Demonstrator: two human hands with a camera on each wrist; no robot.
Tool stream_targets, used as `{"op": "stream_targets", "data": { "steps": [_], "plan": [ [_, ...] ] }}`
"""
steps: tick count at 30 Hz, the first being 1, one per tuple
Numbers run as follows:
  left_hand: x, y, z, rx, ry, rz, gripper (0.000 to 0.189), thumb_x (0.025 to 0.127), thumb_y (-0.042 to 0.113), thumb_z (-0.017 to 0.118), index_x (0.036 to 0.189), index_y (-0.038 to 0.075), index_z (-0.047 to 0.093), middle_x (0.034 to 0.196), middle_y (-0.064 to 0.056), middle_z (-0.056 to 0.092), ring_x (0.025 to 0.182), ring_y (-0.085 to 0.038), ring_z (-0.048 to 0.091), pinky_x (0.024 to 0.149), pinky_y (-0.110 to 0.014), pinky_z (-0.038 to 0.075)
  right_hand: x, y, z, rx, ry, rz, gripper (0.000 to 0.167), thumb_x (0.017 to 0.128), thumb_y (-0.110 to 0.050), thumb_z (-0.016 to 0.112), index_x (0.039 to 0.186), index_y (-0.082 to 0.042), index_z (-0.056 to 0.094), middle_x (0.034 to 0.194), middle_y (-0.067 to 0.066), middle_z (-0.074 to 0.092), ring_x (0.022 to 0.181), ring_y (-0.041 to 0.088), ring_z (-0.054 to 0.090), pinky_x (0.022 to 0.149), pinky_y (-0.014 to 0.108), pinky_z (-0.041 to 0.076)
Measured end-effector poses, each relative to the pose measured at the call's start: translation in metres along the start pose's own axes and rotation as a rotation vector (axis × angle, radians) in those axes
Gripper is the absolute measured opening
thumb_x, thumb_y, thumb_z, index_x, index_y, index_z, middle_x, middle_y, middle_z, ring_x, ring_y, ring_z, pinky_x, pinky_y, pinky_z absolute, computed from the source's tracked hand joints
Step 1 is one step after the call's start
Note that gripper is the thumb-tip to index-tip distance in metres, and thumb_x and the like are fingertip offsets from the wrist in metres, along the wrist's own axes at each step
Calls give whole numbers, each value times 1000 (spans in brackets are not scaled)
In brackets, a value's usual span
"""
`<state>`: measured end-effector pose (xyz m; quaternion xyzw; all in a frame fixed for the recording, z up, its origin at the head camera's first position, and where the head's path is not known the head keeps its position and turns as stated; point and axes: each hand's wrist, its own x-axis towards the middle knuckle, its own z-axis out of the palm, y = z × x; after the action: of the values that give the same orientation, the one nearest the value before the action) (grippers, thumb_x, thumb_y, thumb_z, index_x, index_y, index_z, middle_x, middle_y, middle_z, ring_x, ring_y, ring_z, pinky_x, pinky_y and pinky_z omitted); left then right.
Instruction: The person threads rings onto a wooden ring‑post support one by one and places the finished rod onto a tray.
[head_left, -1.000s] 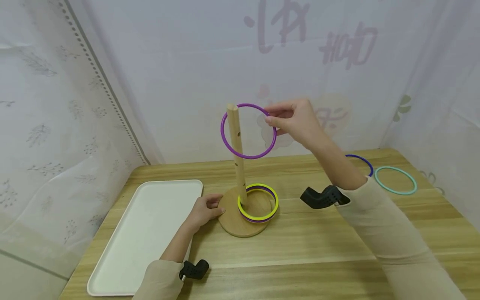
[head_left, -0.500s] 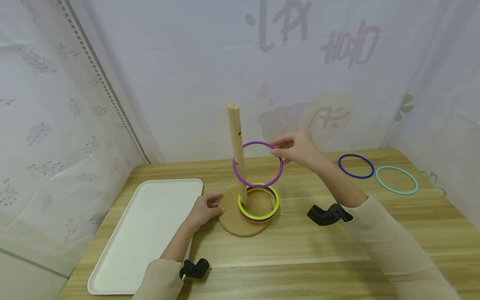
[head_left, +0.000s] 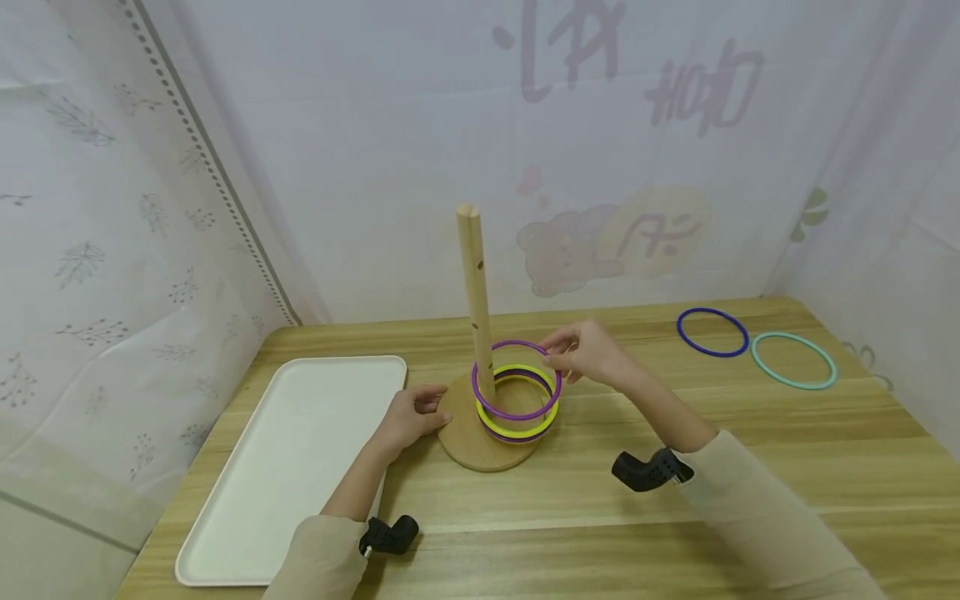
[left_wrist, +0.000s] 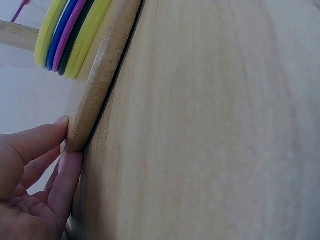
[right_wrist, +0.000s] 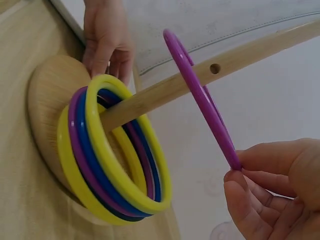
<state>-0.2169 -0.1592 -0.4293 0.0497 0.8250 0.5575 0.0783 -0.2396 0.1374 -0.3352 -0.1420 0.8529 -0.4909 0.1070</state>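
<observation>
Two loose rings, a blue ring [head_left: 712, 355] and a mint ring [head_left: 802, 387], lie side by side near the right edge of my worktop [head_left: 525, 542], bare wood between them and the base. Back edge meets a pale curtain [head_left: 375, 167]. My right grip [head_left: 588, 354], right of centre: thumb and fingertips pinching the purple ring [right_wrist: 215, 127], looped around the post [head_left: 474, 275], apart above the stack [right_wrist: 107, 162]. My left grip [head_left: 405, 421] pinches the rim of the wooden base [head_left: 461, 433]. Stack: yellow, blue, purple rings around the post's foot. White tray [head_left: 300, 450] at left, my forearm crossing its right edge.
</observation>
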Motion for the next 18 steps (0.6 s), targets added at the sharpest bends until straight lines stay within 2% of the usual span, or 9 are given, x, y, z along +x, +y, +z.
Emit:
{"op": "stream_targets", "data": {
  "steps": [9, 18],
  "plan": [
    [0, 0, 0, -8, 6, -13, 46, 78, -2, 70, 121, -7, 55, 114, -20, 55, 102, -27, 51, 79, -25, 48, -3, 18, 16, 0, 56, 98, 22, 81, -6, 67, 101, 2, 68, 83, 10, 65, 60, 19, 60, 54, 32, 53],
    [0, 0, 1, -26, 1, -17, 47, 78, -3, 69, 122, -8, 54, 115, -22, 54, 103, -28, 51, 75, -22, 49, -2, 28, 21, -3, 72, 77, 22, 81, -5, 68, 101, 4, 67, 83, 11, 64, 58, 16, 58, 51, 32, 53]
  ]
}}
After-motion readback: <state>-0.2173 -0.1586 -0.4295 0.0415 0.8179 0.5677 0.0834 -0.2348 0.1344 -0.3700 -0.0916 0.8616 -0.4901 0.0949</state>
